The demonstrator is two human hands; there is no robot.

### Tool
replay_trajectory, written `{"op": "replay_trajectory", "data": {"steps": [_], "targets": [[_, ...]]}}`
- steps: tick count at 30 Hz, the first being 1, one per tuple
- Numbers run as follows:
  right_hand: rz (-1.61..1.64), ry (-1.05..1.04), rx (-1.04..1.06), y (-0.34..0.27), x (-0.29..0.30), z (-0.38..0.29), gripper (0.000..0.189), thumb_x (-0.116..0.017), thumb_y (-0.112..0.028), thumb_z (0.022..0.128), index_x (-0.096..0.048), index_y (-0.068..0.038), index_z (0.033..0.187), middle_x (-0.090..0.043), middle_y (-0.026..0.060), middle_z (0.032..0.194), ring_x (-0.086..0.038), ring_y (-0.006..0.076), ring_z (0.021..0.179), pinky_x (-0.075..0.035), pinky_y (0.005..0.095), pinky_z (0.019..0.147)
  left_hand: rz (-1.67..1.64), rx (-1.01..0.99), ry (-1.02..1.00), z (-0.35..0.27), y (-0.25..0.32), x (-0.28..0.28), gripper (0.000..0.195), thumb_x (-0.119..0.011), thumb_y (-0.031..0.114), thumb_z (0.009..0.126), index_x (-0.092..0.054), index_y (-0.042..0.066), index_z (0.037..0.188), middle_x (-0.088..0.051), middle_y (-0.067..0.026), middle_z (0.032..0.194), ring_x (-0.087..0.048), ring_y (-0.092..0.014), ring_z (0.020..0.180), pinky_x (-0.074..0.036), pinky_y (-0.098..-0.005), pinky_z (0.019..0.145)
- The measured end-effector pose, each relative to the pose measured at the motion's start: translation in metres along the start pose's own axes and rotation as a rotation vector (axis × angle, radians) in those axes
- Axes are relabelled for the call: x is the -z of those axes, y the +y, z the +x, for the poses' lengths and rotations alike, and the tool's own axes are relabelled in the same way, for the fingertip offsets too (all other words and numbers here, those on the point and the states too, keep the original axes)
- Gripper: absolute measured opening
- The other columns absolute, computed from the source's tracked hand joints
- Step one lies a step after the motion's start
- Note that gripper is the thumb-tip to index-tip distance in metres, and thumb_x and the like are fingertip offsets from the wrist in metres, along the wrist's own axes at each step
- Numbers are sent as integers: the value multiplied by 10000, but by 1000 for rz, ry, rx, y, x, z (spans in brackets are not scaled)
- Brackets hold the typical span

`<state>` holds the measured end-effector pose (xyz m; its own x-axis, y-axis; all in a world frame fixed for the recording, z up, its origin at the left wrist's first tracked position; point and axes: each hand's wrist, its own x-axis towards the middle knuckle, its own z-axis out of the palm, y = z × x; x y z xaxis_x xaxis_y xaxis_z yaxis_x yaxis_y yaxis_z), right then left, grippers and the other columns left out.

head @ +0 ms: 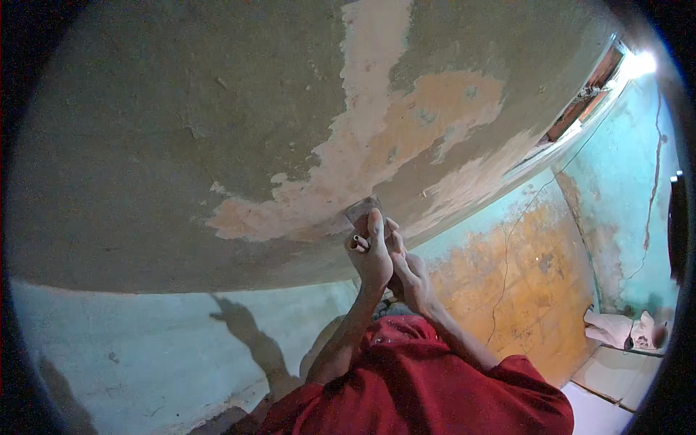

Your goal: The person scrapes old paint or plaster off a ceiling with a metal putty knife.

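Note:
In front of me stretches a grey-brown plastered surface (261, 125) with a broad pale pinkish patch (370, 81) across it. My left hand (372, 266) grips a flat, dark scraper-like plate (363, 211), its thumb pressed along the face. The plate's upper corner is at the lower edge of the pale patch; whether it touches cannot be told. Two short tube ends (356, 243) poke out beside the left fingers. Close against it, my right hand (410, 277) has its fingers curled up behind the plate, apparently supporting it. Something dark between the palms is mostly hidden.
A bright lamp (641, 63) shines at the upper right beside a recessed opening (587, 95). A thin cable (507, 239) hangs across the orange-stained wall (478, 288). Another person in white (614, 329) is at the far right. Pale blue wall (163, 337) lies at lower left.

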<state>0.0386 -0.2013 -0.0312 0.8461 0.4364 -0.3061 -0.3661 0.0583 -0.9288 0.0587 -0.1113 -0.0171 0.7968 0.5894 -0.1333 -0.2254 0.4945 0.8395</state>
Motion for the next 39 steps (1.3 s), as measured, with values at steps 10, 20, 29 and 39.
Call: {"op": "replay_trajectory", "data": {"steps": [10,20,29,39], "targets": [[-10,-14,-105,-5,4,-11,511,-446,-438,945,-543,7,714,-484,32,570,-442,130,503,-343,293,473,35,34,-18,0,-6,4,336,-547,233,965,-526,35,694,-518,-31,549,-480,-116,401,-359,-247,371],[-24,-5,-55,10,7,-3,492,-455,-397,943,-532,23,698,-497,41,563,-450,128,513,-342,307,479,-4,87,-2,3,-13,8,326,-550,220,964,-497,43,696,-522,-33,571,-483,-120,405,-371,-259,367],[-34,-14,-51,2,7,-3,500,-447,-390,945,-527,33,692,-493,51,552,-448,146,504,-347,321,480,14,74,-31,-2,-7,5,294,-557,209,961,-535,24,734,-543,-38,587,-491,-117,417,-368,-252,376],[-222,25,0,15,14,3,516,-452,-383,949,-536,61,700,-484,72,541,-451,153,522,-341,338,488,-30,126,-31,3,-26,16,360,-573,280,953,-529,22,706,-522,-50,561,-498,-139,420,-377,-267,379]]}}
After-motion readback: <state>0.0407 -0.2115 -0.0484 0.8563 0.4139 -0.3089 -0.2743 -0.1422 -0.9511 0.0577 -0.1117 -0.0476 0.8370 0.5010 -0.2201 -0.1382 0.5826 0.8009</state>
